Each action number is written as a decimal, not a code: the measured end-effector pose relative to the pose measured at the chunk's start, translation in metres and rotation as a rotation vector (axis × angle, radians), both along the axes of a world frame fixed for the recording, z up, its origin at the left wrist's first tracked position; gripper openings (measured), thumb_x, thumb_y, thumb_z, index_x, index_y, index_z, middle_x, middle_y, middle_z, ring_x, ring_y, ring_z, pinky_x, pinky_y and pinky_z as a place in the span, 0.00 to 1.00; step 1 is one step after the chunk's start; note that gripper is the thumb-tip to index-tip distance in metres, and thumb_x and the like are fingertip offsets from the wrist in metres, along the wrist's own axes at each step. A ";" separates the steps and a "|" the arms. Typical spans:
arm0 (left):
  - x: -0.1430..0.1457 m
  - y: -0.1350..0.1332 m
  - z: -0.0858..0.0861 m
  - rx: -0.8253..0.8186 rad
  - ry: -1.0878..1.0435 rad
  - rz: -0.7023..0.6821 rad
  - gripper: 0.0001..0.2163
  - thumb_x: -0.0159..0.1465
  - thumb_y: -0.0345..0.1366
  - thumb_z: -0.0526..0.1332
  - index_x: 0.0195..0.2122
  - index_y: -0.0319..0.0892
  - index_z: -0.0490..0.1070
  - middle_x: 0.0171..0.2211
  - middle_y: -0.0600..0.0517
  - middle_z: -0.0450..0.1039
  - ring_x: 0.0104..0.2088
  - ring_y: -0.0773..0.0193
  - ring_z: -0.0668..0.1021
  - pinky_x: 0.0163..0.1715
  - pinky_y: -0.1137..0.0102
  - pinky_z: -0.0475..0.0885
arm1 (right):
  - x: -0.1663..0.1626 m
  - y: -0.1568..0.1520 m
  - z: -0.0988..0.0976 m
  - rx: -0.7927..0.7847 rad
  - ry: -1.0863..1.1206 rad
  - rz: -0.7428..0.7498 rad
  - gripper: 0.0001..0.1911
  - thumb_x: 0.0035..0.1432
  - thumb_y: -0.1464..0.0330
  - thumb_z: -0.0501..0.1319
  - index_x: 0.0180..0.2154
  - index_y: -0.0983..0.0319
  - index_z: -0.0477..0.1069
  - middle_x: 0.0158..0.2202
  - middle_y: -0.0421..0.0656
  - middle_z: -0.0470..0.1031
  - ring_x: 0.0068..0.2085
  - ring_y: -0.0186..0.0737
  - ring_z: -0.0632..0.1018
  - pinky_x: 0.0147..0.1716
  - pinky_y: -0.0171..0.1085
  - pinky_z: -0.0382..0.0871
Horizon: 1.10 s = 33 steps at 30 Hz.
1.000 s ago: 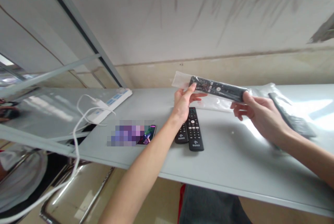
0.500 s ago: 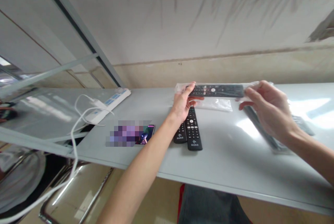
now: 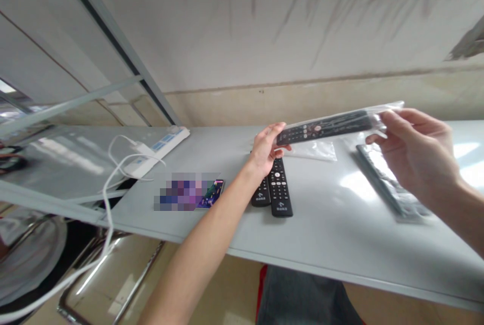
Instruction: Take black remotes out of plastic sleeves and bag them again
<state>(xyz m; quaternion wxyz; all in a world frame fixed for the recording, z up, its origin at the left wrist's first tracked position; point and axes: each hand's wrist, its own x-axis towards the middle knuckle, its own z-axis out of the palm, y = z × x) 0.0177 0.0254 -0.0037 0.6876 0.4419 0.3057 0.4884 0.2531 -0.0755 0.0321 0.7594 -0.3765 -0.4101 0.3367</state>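
Observation:
A black remote control (image 3: pixel 328 125) in a clear plastic bag (image 3: pixel 389 107) is held above the table between my two hands. My left hand (image 3: pixel 264 148) is closed on the remote's left end, thumb on top and fingers beneath. At the other end, my right hand (image 3: pixel 419 143) pinches the bag just past the remote. Below my left hand lie two black remotes side by side, the right remote (image 3: pixel 280 191) slightly overlapping the left remote (image 3: pixel 261 194). A flat clear plastic bag (image 3: pixel 313 151) rests behind them.
Bagged dark remotes (image 3: pixel 393 183) lie under my right hand; their number is unclear. A lit phone (image 3: pixel 212 194), partly blurred out, is left of my forearm. Farther left are a white power strip (image 3: pixel 162 148) and a hanging white cable (image 3: pixel 108 214). A wall stands behind the table.
My right hand has moved right and slightly up with the bag's end, so the bagged remote now tilts upward to the right. My left hand stays nearly in place.

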 end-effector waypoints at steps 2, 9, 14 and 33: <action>0.000 0.000 0.000 0.004 0.022 0.007 0.20 0.54 0.47 0.76 0.42 0.41 0.76 0.29 0.53 0.76 0.20 0.71 0.76 0.15 0.75 0.56 | 0.001 -0.001 0.001 -0.006 0.013 0.006 0.06 0.55 0.69 0.78 0.32 0.64 0.84 0.32 0.42 0.80 0.31 0.30 0.79 0.30 0.28 0.79; 0.001 -0.001 0.000 0.018 0.016 -0.004 0.20 0.55 0.47 0.76 0.40 0.40 0.77 0.28 0.54 0.74 0.20 0.72 0.75 0.15 0.77 0.55 | 0.006 -0.002 0.005 0.024 0.046 0.092 0.02 0.60 0.70 0.75 0.35 0.60 0.84 0.36 0.43 0.85 0.38 0.34 0.85 0.35 0.29 0.82; 0.001 0.001 -0.002 0.007 0.024 -0.003 0.21 0.55 0.50 0.76 0.39 0.40 0.77 0.27 0.53 0.75 0.20 0.71 0.76 0.15 0.77 0.56 | 0.008 -0.003 0.014 0.042 0.081 0.144 0.07 0.55 0.69 0.77 0.33 0.59 0.81 0.39 0.44 0.85 0.43 0.42 0.87 0.36 0.32 0.83; 0.001 0.006 -0.005 -0.065 0.021 0.072 0.16 0.57 0.45 0.77 0.34 0.40 0.77 0.29 0.53 0.75 0.22 0.74 0.73 0.18 0.76 0.63 | 0.026 0.012 -0.004 0.013 0.080 0.136 0.10 0.55 0.70 0.73 0.29 0.56 0.72 0.39 0.41 0.81 0.47 0.46 0.84 0.35 0.38 0.82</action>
